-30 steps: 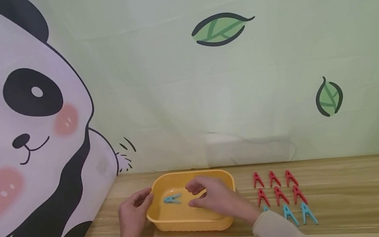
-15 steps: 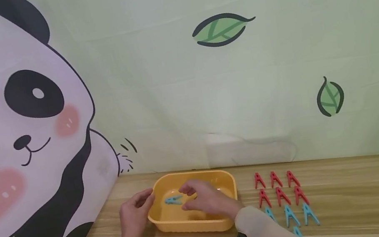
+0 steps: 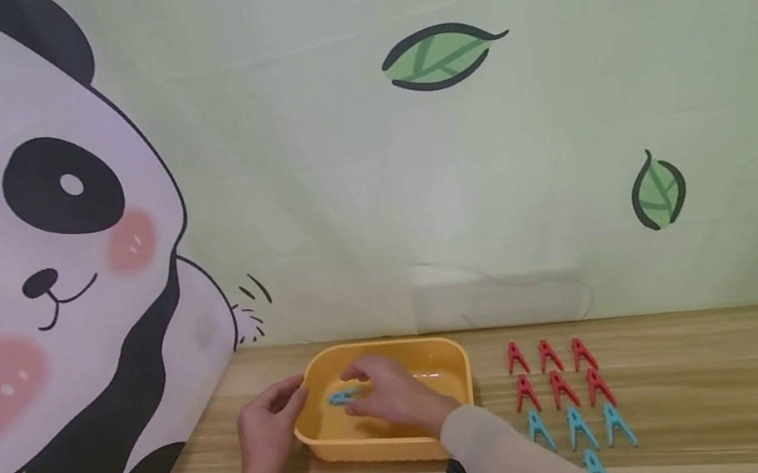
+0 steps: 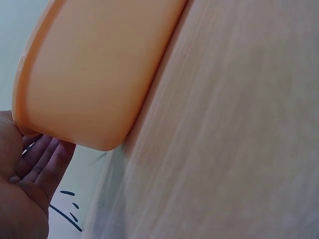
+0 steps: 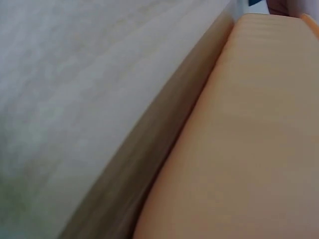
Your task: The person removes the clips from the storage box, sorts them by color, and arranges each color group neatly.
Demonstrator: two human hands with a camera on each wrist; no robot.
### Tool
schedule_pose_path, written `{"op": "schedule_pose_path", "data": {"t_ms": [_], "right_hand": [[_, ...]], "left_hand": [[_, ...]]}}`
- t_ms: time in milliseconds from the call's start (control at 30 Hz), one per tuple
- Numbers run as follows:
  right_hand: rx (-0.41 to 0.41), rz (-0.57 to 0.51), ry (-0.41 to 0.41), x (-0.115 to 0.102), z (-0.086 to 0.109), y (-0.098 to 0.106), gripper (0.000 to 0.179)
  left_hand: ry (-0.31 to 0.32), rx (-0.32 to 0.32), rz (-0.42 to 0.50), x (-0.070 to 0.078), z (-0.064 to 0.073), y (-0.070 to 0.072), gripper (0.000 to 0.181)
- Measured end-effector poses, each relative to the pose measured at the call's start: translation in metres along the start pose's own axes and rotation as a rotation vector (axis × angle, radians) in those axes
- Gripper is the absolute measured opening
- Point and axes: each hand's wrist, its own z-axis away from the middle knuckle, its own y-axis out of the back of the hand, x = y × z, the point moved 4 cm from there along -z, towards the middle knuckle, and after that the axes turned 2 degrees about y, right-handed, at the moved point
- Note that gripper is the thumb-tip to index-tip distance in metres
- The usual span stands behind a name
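A yellow plastic basin (image 3: 385, 443) stands on the table with a light-blue clothespin (image 3: 341, 397) lying inside, towards its left end. At the basin's left rim my left hand (image 3: 265, 427) holds on with thumb and fingers; in the left wrist view, the fingers (image 4: 54, 167) of that hand lie against the outside below the rim. My right hand (image 3: 395, 393) reaches into the basin from the right. Its thumb and fingers are spread apart close to the clothespin's right end, which they partly overlap in the head view. The right wrist view shows mainly the basin's outer wall (image 5: 249, 129).
To the basin's right, red clothespins (image 3: 561, 389) lie in two rows on the wooden table (image 3: 740, 384). Nearer are several light-blue clothespins (image 3: 579, 428), one partly behind the right sleeve (image 3: 524, 456). A green wall cloth (image 3: 493, 191) with a printed panda (image 3: 166, 325) rises behind and left.
My right hand has moved left within the basin, closer to the blue clothespin there. The right sleeve moved left too, uncovering more blue clothespins on the table. My left hand stays at the rim.
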Motion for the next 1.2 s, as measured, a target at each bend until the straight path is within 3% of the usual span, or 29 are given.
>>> {"op": "schedule_pose_path", "data": {"t_ms": [467, 633, 1000, 1200], "right_hand": [[-0.089, 0.187, -0.003, -0.002, -0.004, -0.009, 0.052], [-0.122, 0.291, 0.030, 0.000, -0.006, -0.012, 0.043], [-0.073, 0.430, 0.095, 0.000, -0.009, -0.012, 0.013], [-0.065, 0.434, 0.086, 0.001, -0.009, -0.012, 0.022]], "left_hand": [[-0.017, 0.012, 0.011, 0.000, -0.001, 0.000, 0.022], [-0.021, 0.011, 0.018, 0.001, 0.000, 0.000, 0.022], [-0.020, 0.007, 0.014, 0.002, 0.001, 0.001, 0.023], [-0.016, 0.002, 0.015, 0.001, 0.001, 0.001, 0.023]]}}
